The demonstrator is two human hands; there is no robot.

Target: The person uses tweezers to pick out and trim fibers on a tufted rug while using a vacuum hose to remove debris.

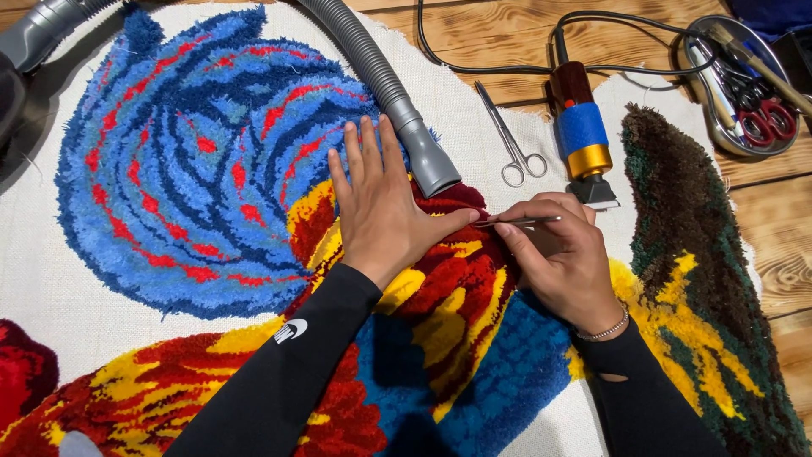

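pressing flat on the tufted rug [211, 169], the left hand [381, 203] lies open with fingers spread and nothing held, its thumb stretched toward the spot being worked. the right hand [562, 258] is closed in a pinch around a thin metal tool [516, 222], most likely fine scissors or tweezers; which of the two cannot be told, since the fingers cover its far end.

the tool sits over the dark red pile [461, 199] near the middle of the rug, just beside the left thumb tip and just below the nozzle of the grey vacuum hose [397, 101]. its long axis runs close to level across the view, left to right, and the working tip points left toward the thumb, while the handle end is buried in the right palm.

to do this fine work well, it seems wise for the person to keep the open palm holding the pile steady, keep the tool low and nearly parallel to the surface, and take small bites, so the neighbouring yellow yarn [461, 250] is not caught. the thumb lies very near the tip, so that is the point to watch.

a second pair of slim scissors [512, 140] lies on the bare backing cloth, an electric trimmer [579, 127] with a blue grip stands just above the right hand, and a metal tray [787, 148] of tools rests on the wooden floor [778, 245].
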